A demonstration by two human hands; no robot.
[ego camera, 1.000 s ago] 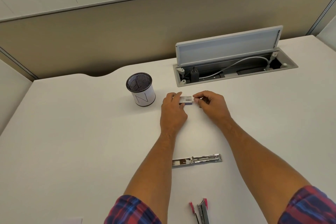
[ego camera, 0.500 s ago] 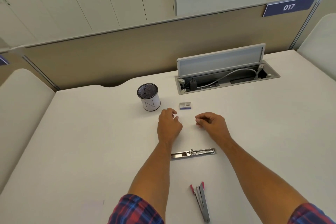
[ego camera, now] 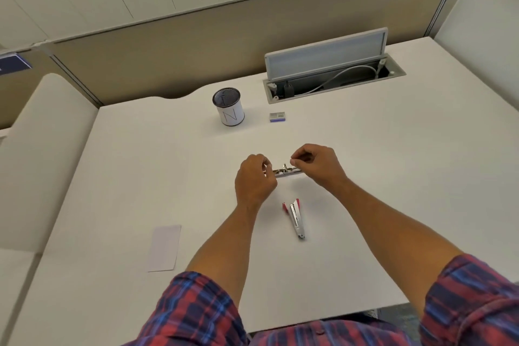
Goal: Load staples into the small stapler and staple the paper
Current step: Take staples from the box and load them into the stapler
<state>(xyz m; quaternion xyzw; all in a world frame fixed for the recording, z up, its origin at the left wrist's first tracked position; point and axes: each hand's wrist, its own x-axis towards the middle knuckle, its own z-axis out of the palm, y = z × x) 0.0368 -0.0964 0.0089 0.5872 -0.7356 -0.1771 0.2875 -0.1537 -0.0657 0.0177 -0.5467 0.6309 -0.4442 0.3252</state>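
A silver metal staple magazine lies across the white desk between my hands. My left hand pinches its left end. My right hand hovers over its right end, thumb and forefinger pinched on a tiny pale sliver that looks like a staple strip. The small stapler body, silver with red ends, rests nearer me, untouched. A folded white paper is flat at the near left. The small staple box sits farther back.
A white pen cup with a dark mesh rim stands at the back, left of the staple box. Behind it an open cable hatch with a raised lid is set into the desk. A beige partition runs along the far edge.
Both hands have left the staple box and drawn back toward me onto the metal magazine. The box stays on the desk. The view has tilted down, revealing the paper.
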